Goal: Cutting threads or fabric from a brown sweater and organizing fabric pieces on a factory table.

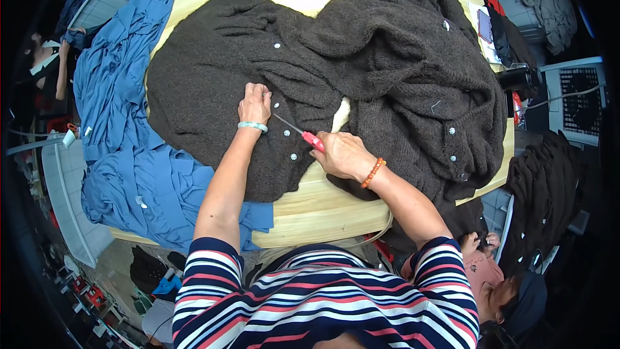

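Observation:
A dark brown knit cardigan [200, 58] lies spread on the table, with a line of pale, round decorative buttons [287, 133] down its front. My left hand [256, 105] rests on it beside the buttons, its fingers closed and gathered at the knit; a small bit at the fingertips is too tiny to make out. In my right hand [343, 155] is a red-handled tool [312, 140] with a thin, pointed metal end. That end points up and left, just above the cardigan near a button and close to my left hand.
More brown knitwear [413, 77] is heaped to the right on the pale wooden table [323, 223]. Blue cloth [123, 71] hangs over the left edge. A black cylindrical object [520, 80] stands at the right edge. Grey bins [71, 200] stand around; other people are nearby.

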Tool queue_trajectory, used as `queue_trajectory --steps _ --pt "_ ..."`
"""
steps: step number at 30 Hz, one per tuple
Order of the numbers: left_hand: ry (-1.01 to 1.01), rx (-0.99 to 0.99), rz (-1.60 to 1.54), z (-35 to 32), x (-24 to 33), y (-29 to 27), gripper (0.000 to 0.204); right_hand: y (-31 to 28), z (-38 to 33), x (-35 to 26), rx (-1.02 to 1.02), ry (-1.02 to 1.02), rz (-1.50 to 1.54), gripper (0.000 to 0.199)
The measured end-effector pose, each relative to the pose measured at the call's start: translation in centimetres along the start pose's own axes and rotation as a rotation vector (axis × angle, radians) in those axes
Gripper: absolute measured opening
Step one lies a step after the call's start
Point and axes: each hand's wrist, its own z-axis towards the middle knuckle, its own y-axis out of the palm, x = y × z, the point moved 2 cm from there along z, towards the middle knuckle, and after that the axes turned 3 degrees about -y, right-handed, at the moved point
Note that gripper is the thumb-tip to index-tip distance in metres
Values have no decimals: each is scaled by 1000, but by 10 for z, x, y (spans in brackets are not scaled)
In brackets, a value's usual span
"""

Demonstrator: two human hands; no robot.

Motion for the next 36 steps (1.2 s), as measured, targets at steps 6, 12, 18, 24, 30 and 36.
queue_trajectory --steps 6,12,18,24,30,36 --pt "170 3 -83 -25 4 -10 45 0 -19 11 -27 -62 57 25" --pt "222 -231 78 -117 56 -30 75 5 -61 33 -29 6 65 24" --pt "97 -144 -247 -114 26 -7 33 18 -89 20 -133 -56 -21 26" --pt "-6 -81 -332 -105 15 -17 38 12 -84 16 -154 -72 42 27" --pt "-239 86 -632 -112 15 -75 27 22 -83 27 -64 -29 77 25" --pt "-415 651 -218 -159 -67 -206 29 18 -80 35 -34 31 35 27"
